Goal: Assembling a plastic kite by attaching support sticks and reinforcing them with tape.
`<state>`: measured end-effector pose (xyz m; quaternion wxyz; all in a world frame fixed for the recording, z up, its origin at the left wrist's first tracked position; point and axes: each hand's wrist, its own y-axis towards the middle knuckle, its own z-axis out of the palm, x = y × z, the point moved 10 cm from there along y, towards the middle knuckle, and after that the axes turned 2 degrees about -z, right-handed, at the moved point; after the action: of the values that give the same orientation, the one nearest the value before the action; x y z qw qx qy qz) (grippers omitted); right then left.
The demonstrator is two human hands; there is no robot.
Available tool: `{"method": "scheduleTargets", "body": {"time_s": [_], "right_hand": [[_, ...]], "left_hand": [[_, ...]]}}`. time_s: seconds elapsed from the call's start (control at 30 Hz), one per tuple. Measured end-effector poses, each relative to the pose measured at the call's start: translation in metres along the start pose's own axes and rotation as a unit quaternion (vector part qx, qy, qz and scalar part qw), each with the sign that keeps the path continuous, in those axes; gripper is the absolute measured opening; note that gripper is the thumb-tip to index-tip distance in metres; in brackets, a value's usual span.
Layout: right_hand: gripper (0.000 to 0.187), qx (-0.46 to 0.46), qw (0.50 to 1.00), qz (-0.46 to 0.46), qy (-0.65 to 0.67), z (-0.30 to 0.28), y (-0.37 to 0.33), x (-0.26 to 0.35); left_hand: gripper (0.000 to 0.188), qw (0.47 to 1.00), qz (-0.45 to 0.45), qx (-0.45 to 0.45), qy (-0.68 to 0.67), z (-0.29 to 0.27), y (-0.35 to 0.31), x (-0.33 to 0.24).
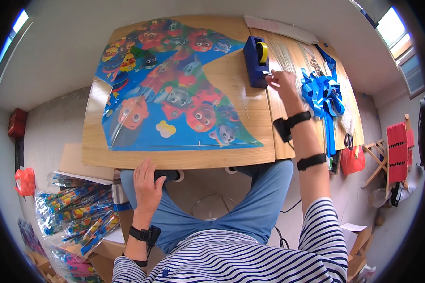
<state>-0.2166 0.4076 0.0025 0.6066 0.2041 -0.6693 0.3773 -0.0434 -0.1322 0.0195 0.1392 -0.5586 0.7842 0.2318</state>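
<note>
A striped sleeve and blue-trousered knees fill the foreground, where the left hand (pixel 148 186) rests on the person's lap just below the near edge of the desk (pixel 184 158), fingers loosely spread and closed on nothing, close to a dark object at the desk's underside. Above it, a bright cartoon-printed kite sail (pixel 174 89) lies flat across the wooden top, thin spars running over it. At the far right of the sail the right hand (pixel 282 82) reaches to a blue tape dispenser (pixel 255 61) carrying a yellow roll; fingertips are pinched together at the dispenser's cutting end, apparently clamped on the free end of the tape, though the strip itself is too fine to make out. Beside that hand lie a heap of blue ribbon (pixel 323 96) and a bundle of thin pale rods (pixel 285 52); a pair of scissors (pixel 348 140) hangs at the desk's right edge. Packs of wrapped kites (pixel 75 212) are stacked on the floor at left.

The step in hand looks to be drawing off a piece of tape. The next move would call for a clean tear against the blade and a steady carry to the sail.
</note>
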Motion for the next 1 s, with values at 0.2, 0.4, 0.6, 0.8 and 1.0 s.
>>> {"method": "scheduleTargets", "body": {"time_s": [0.2, 0.4, 0.6, 0.8, 1.0], "right_hand": [[0.02, 0.059, 0.91, 0.189, 0.364, 0.015, -0.045, -0.075], [0.026, 0.001, 0.859, 0.21, 0.468, 0.018, -0.059, -0.106], [0.031, -0.014, 0.853, 0.227, 0.47, 0.029, -0.041, -0.099], [0.03, -0.023, 0.863, 0.185, 0.469, 0.034, -0.029, -0.092], [0.022, -0.021, 0.946, 0.097, 0.308, 0.023, -0.025, -0.072]], "left_hand": [[0.047, 1.0, 0.019, 0.014, -0.009, 0.007, 0.002, -0.021], [0.046, 1.0, 0.022, 0.014, -0.001, 0.0, 0.002, -0.023], [0.041, 1.0, 0.016, 0.016, -0.001, 0.0, 0.001, -0.025], [0.038, 1.0, 0.015, 0.017, -0.008, 0.003, 0.001, -0.028], [0.036, 0.999, 0.017, 0.023, -0.014, 0.007, 0.0, -0.028]]}}
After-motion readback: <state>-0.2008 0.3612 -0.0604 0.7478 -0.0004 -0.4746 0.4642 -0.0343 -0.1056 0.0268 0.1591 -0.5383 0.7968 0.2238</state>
